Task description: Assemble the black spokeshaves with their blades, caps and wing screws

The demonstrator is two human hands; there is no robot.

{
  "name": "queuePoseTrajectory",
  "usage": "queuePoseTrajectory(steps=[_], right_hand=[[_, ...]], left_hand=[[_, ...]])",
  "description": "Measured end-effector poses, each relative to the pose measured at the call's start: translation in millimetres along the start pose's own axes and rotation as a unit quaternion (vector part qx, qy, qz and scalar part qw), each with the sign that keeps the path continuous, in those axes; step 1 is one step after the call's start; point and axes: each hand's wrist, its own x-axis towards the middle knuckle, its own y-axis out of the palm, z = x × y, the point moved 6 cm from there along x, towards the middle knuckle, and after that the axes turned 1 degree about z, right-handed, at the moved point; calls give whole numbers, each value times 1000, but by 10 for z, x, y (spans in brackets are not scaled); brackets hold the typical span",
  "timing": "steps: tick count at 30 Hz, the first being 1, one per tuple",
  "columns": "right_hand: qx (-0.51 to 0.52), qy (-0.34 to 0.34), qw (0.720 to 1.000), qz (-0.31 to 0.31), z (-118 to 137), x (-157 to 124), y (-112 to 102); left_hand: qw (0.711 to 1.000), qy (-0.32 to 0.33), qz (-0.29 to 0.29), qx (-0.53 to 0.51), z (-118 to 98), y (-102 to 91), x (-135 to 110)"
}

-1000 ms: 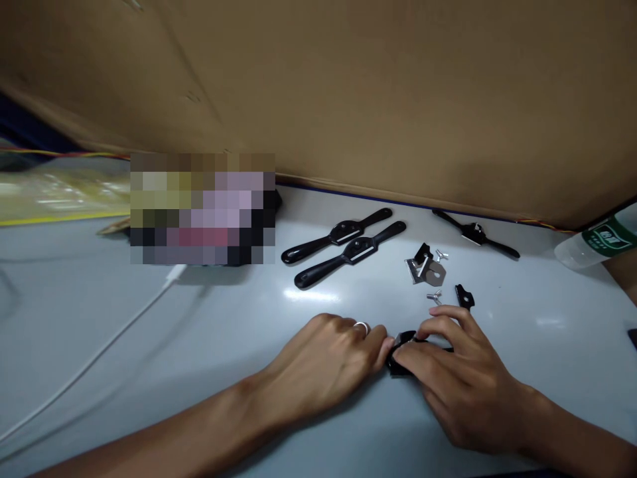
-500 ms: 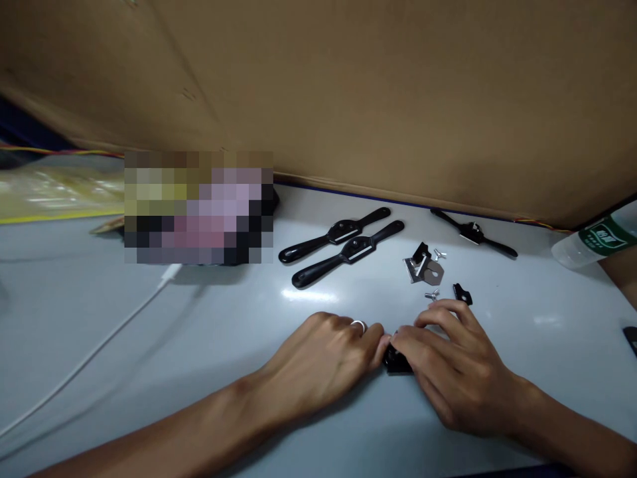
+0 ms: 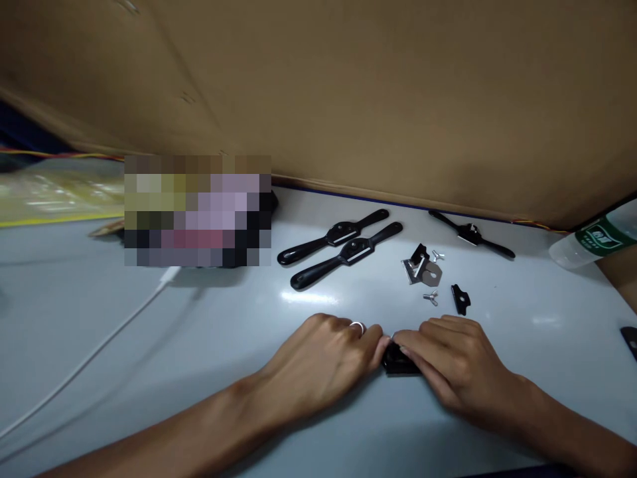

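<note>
Between my hands, low over the table, is a black spokeshave [image 3: 401, 364]; only its middle shows. My left hand [image 3: 331, 362] is closed around its left side, and the handle there is hidden. My right hand [image 3: 460, 368] has its fingers curled over the right side, with the thumb and index finger near the middle. Just beyond the right hand lies a loose black cap plate [image 3: 460, 300]. Close by are a wing screw [image 3: 431, 298], a second wing screw [image 3: 438, 256], flat metal blades [image 3: 431, 274] and another black cap plate [image 3: 420, 253].
Two black spokeshaves [image 3: 313, 271] lie side by side behind my hands, and another [image 3: 470, 234] lies at the back right. A bottle [image 3: 592, 240] rests at the right edge. On the left are a white cable [image 3: 107, 338] and a pixelated bundle. Cardboard [image 3: 348, 93] stands behind the table.
My right hand's fingers have folded down onto the spokeshave from a more raised, spread position. More of the loose cap plate shows now. My left hand has hardly moved.
</note>
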Motion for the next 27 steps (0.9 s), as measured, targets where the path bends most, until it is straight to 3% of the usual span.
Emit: queuePoseTrajectory(steps=[5, 11, 15, 18, 22, 27], right_hand=[[73, 39, 997, -2, -21, 41, 12], [43, 89, 995, -15, -134, 59, 36], [43, 162, 985, 52, -282, 59, 91], [28, 173, 982, 72, -325, 68, 90], [-10, 188, 982, -10, -524, 70, -103], [-148, 290, 941, -95, -1212, -98, -530]], left_hand=[[1000, 2, 6, 3, -11, 4, 1], [1000, -22, 16, 6, 45, 4, 19], [999, -33, 24, -2, 114, 20, 25], [999, -35, 23, -15, 141, 17, 31], [992, -76, 65, -71, 201, 29, 37], [963, -157, 140, -168, 316, 30, 33]])
